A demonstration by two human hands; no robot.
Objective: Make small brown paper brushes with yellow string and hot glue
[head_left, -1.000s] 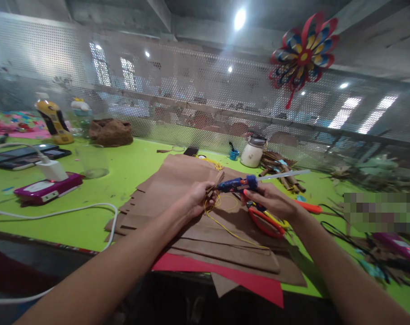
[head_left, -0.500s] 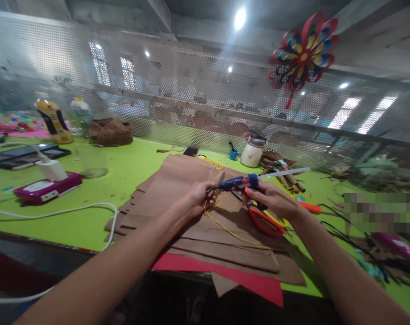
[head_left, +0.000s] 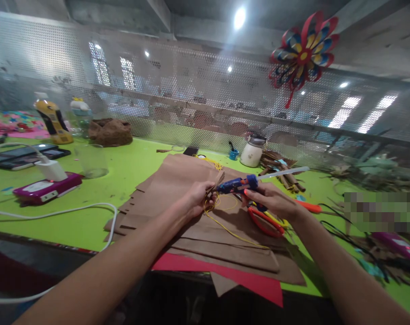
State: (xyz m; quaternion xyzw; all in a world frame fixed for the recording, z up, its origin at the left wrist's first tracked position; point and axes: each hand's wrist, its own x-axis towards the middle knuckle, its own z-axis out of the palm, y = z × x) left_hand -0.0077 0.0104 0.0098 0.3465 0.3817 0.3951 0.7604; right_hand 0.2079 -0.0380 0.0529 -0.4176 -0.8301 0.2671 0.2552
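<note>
Right hand (head_left: 274, 201): closed around the grip of a blue hot-glue gun (head_left: 240, 184), held above the middle of the tabletop (head_left: 130, 169). A pale glue stick (head_left: 284, 173) juts from the gun's rear toward the right edge; the nozzle points left.

Left hand (head_left: 196, 198): fingers pinched shut on a small brown paper piece (head_left: 216, 183), which meets the gun's nozzle. A yellow string (head_left: 230, 230) hangs from this spot and trails over the paper below toward the near edge.

Under both hands: stacked brown paper sheets (head_left: 178, 180), cut into strips along their left side, spread from the middle of the tabletop to its near edge. A red paper sheet (head_left: 255, 284) lies beneath them and overhangs the near edge.

Just beneath the right hand: red-handled scissors (head_left: 266, 223), lying on the brown paper.

Far edge, middle: white jar (head_left: 252, 153) with a small blue pot (head_left: 234, 155) beside it and a bundle of brown sticks (head_left: 279, 169) to its right.

Left side: magenta flat device (head_left: 47, 187) with a white charger block (head_left: 52, 169) on top; white cable (head_left: 69, 210) looping toward the near edge; clear plastic cup (head_left: 91, 160); yellow bottle (head_left: 54, 119) and brown lump (head_left: 110, 132) at the far left.

On the mesh wall (head_left: 178, 90) behind the tabletop: red, blue and yellow paper pinwheel (head_left: 304, 54).
</note>
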